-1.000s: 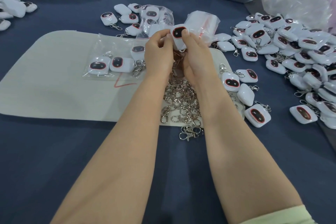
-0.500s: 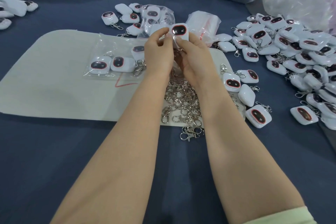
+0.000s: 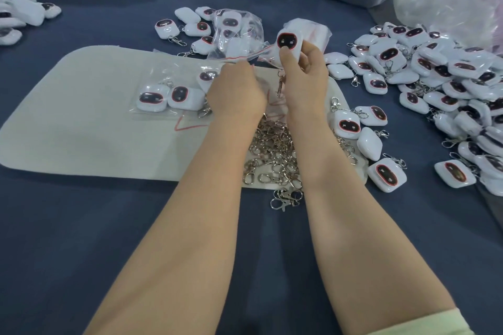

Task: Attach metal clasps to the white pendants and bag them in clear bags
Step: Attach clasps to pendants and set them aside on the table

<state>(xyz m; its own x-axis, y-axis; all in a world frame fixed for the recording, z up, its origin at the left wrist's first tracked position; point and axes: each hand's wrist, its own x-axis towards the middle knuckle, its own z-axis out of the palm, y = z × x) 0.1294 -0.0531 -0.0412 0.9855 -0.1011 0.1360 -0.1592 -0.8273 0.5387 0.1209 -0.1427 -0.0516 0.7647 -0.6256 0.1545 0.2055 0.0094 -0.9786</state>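
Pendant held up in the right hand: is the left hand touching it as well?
Apart. The head view shows the left hand lower, over the mat, a plain gap from the pendant, which only the right hand holds.

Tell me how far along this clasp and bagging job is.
Done: a clear bag on the mat holds clasped pendants. In hand: the right hand holds a pendant, its clasp hanging below. Remaining: the loose clasp pile and the heap of unbagged pendants.

Glossy white plastic pendants (image 3: pixel 424 73), shiny silver metal clasps (image 3: pixel 275 155), crinkly clear plastic bags (image 3: pixel 239 32), a matt off-white felt mat (image 3: pixel 87 128).
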